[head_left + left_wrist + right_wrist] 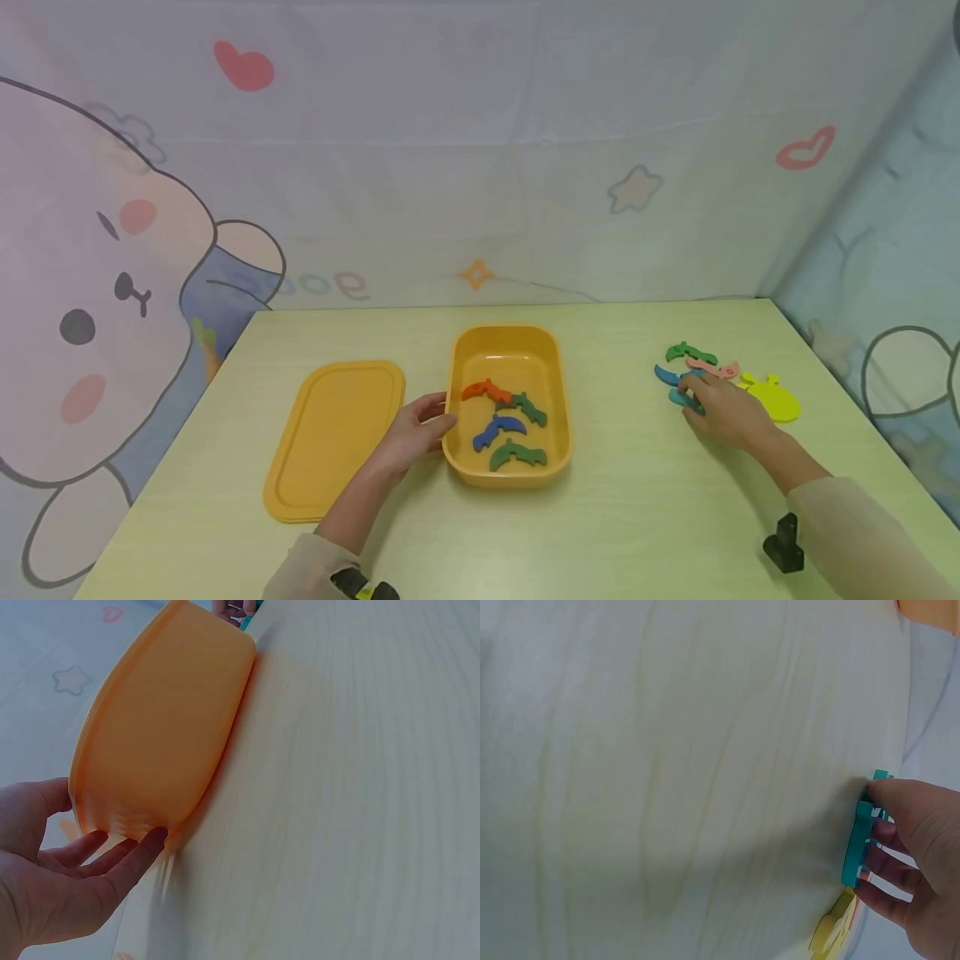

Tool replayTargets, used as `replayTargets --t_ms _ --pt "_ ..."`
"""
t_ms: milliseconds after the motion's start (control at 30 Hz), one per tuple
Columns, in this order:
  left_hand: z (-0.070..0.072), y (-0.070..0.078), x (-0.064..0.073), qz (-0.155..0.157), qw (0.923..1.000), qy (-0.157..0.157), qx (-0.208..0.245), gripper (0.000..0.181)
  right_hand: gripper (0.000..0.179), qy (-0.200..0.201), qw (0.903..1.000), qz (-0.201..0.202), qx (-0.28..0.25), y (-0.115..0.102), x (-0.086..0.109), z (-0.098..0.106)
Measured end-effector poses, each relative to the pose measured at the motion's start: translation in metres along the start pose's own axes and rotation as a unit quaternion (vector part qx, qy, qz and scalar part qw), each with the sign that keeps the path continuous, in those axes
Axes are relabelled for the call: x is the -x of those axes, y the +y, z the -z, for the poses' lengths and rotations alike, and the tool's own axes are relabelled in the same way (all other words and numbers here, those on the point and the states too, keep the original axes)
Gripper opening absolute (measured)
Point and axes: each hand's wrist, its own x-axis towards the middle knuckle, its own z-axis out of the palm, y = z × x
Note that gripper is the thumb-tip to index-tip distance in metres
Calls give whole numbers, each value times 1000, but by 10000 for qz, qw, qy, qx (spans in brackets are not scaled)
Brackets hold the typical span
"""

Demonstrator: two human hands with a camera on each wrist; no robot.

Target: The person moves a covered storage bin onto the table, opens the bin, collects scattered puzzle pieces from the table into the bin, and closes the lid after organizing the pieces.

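Observation:
My left hand (416, 429) grips the left side of a yellow plastic box (564, 417), thumb at the rim and fingertips against the outer wall. Inside lie flat, notched, curved pieces: an orange-red one (483, 390), a blue one (498, 429) and green ones (517, 454). At the right of the table, my right hand (723, 412) pinches a teal notched piece (857, 844). Its fingers also overlap a blue piece (667, 375) in the head view. A green piece (690, 352) and a pink piece (723, 369) lie just beyond; a yellow rounded piece (776, 400) lies to the right.
A flat yellow lid (337, 433) lies left of the box on the pale wooden table (480, 542). A printed cloth (450, 167) hangs behind the table's far edge, with more cloth at the right side.

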Motion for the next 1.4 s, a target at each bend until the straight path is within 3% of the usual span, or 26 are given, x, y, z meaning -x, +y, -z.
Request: replayTargets --t_ms 300,933,1100,1400 --pt "0 0 -1 35 10000 4 -34 49 23 -46 9998 3 -172 0 -2 -1" --pt "1 -2 -1 -2 10000 -45 46 49 18 235 9987 408 -207 -1 -9 3" --pt "1 -2 0 -104 9998 -87 116 49 21 279 9984 477 -133 -1 -12 6" --pt "0 0 0 32 10000 -29 66 49 25 251 9989 375 91 -4 -21 16"
